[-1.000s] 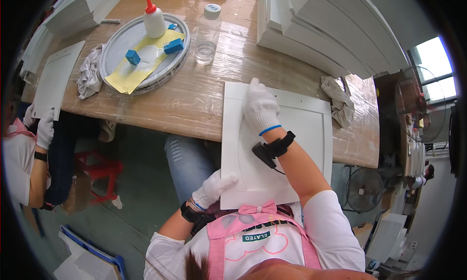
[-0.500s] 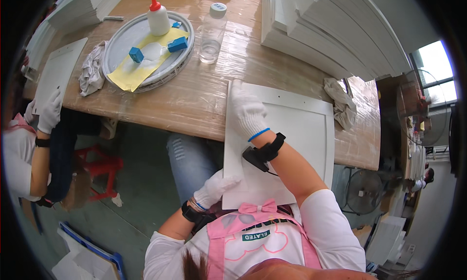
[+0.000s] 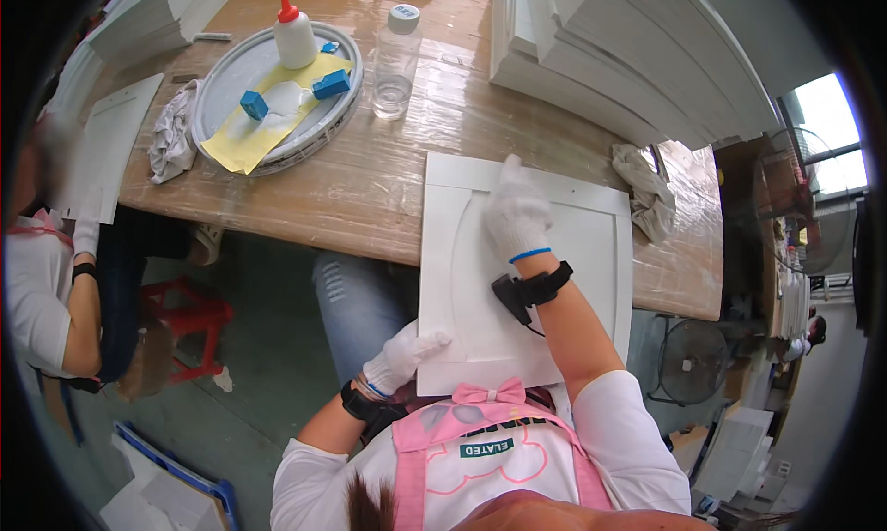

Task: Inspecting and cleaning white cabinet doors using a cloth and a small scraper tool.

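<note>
A white framed panel with a recessed middle lies partly on the table and reaches back over my lap. My left hand, in a white knitted glove, grips its near left edge, thumb on top and the other fingers hidden beneath. My right hand, gloved too with a blue cuff edge, lies over the panel's far part. One finger stretches out onto the far rail; the other fingers are partly hidden, and nothing shows in the hand. Small dark holes dot the far rail.
Left on the table are a round grey lid with yellow paper, blue blocks and a red-tipped squeeze bottle. A clear bottle stands beside it. White panels are stacked at right, near a rag. A co-worker sits at left.
My right hand has moved right along the panel's far rail from its left corner. My left hand keeps its hold. At left, the co-worker's head and hands have shifted.
</note>
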A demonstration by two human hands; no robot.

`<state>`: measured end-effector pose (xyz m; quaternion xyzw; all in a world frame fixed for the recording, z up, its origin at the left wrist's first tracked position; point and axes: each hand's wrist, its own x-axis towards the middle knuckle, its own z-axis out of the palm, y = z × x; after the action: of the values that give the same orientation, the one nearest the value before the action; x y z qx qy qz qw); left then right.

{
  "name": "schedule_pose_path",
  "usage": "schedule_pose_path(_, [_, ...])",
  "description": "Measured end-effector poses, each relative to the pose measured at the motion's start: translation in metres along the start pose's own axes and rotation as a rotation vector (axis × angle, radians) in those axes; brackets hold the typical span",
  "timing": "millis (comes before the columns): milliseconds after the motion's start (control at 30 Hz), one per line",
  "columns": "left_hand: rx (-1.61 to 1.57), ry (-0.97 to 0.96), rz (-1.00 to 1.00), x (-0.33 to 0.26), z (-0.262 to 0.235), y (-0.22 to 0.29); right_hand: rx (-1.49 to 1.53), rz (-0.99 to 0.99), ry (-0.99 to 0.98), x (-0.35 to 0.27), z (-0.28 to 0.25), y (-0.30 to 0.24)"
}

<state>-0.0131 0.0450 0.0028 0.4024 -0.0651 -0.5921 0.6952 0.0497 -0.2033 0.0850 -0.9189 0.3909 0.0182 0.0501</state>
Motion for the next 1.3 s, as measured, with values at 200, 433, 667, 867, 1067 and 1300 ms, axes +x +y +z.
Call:
schedule_pose_path(200, [0.039, -0.018, 0.031, 0.004, -0.011, -0.020, 0.070, -0.440, -0.065, -0.016, 0.011, -0.074])
schedule_pose_path(433, [-0.122, -0.026, -0.030, -0.007, 0.006, 0.005, 0.071, -0.190, -0.090, 0.014, -0.005, -0.024])
schedule_pose_path(667, [-0.195, 0.002, 0.018, -0.017, 0.003, -0.009, 0.690, -0.303, -0.125, 0.040, -0.014, -0.019])
schedule_pose_path(867, [-0.033, -0.056, -0.003, -0.044, 0.016, -0.017, 1.317, -0.053, -0.390, 0.117, -0.026, 0.062])
schedule_pose_path(1067, [0.000, -0.040, 0.032, -0.054, 0.019, -0.006, -0.095, -0.122, 0.414, 0.095, -0.057, 0.177])
schedule_pose_path(1300, [0.102, -0.119, 0.073, -0.025, 0.021, 0.015, -0.226, 0.027, 0.554, 0.063, -0.043, 0.327])
